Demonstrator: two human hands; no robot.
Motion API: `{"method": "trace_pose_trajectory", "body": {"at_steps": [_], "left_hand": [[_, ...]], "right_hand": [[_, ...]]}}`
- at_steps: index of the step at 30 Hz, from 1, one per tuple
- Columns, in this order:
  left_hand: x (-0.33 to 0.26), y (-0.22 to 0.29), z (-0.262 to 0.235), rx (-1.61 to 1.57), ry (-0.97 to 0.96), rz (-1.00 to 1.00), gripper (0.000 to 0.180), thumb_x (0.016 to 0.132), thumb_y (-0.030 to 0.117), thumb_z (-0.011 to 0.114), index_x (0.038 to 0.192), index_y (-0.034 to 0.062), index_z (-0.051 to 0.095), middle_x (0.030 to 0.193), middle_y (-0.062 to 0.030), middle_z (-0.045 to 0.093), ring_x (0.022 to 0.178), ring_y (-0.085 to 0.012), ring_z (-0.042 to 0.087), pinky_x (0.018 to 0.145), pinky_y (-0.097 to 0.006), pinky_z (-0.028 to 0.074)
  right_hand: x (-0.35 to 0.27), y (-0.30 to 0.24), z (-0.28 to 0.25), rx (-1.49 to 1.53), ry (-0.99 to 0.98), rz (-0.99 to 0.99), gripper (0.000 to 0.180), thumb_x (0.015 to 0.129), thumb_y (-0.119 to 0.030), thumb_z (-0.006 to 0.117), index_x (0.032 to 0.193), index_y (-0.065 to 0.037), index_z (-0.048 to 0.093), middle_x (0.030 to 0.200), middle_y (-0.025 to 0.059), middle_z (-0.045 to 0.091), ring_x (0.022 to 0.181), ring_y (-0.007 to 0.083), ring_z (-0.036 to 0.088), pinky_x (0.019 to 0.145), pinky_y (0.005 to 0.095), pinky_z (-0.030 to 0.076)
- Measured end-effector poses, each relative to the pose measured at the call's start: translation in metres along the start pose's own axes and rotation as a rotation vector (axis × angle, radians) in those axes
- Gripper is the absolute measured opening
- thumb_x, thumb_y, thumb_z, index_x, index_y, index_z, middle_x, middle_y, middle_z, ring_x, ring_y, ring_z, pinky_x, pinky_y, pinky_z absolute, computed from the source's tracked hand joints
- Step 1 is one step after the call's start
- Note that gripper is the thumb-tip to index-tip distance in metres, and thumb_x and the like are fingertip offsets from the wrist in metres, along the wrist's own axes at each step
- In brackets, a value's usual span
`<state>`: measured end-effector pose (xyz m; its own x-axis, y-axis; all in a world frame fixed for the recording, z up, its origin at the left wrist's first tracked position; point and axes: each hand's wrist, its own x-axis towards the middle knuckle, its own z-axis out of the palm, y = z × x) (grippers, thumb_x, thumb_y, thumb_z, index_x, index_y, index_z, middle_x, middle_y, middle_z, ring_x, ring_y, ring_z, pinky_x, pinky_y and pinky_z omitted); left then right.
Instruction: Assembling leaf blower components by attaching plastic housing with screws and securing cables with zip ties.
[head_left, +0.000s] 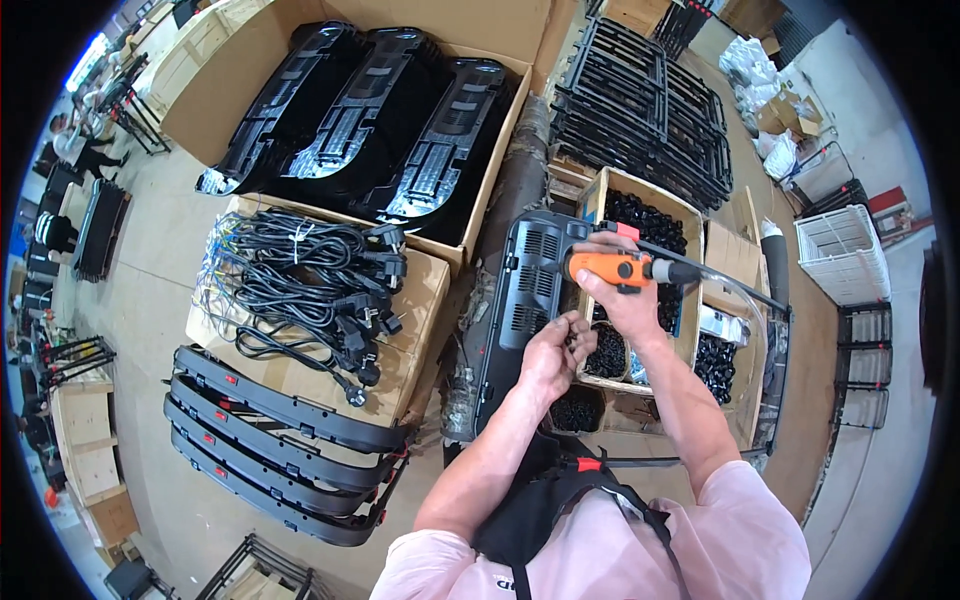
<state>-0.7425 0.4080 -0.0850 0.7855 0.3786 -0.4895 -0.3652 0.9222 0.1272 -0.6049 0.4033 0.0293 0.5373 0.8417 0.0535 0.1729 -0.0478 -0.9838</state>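
Note:
My right hand (632, 308) is wrapped round an orange power screwdriver (604, 268), its hose trailing off to the right. The tool lies across the right edge of a long black plastic housing (498, 318) with slotted vents; whether the tip touches it, I cannot tell. Just below the tool, my left hand (558, 352) is closed with its fingers pinched together, beside the housing's right edge. Whatever those fingers hold is too small to make out. A sectioned parts box (690, 345) with small black parts (650, 222) sits to the right of both hands.
Bundled black power cables (300, 275) lie on a carton (415, 355) at left. Behind it, a large open carton (250, 50) holds glossy black covers (375, 95). Several curved black panels (270, 440) stack at lower left. Black metal frames (645, 105) pile up at the back right.

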Motion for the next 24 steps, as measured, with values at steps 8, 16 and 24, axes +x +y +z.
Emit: {"method": "trace_pose_trajectory", "body": {"at_steps": [8,16,24], "left_hand": [[-0.028,-0.007,-0.008,0.254,0.017,0.006,0.024,0.110,0.031,0.062,0.111,0.0086,0.070,0.083,0.0040,0.063,0.069,-0.0086,0.060,0.064,-0.025,0.051],[-0.039,0.006,-0.010,0.258,0.030,0.043,0.025,0.110,0.021,0.062,0.128,0.0052,0.069,0.096,-0.0002,0.070,0.082,-0.0101,0.066,0.077,-0.026,0.058],[-0.043,0.009,-0.020,0.166,0.020,0.054,0.026,0.110,0.018,0.061,0.128,0.0001,0.067,0.104,-0.0062,0.073,0.085,-0.0133,0.070,0.081,-0.028,0.061]], "right_hand": [[0.042,0.015,0.029,-0.072,-0.043,-0.037,0.051,0.088,-0.014,0.084,0.132,-0.002,0.062,0.119,0.0112,0.076,0.111,0.0174,0.071,0.101,0.0341,0.057],[0.051,0.011,0.040,-0.151,-0.068,-0.015,0.050,0.088,-0.015,0.085,0.131,-0.003,0.064,0.113,0.0079,0.076,0.106,0.0155,0.071,0.099,0.0324,0.057],[0.072,0.010,0.050,-0.252,-0.168,-0.077,0.034,0.080,-0.015,0.086,0.110,-0.005,0.074,0.102,0.0036,0.075,0.095,0.0127,0.070,0.089,0.0303,0.056]]}}
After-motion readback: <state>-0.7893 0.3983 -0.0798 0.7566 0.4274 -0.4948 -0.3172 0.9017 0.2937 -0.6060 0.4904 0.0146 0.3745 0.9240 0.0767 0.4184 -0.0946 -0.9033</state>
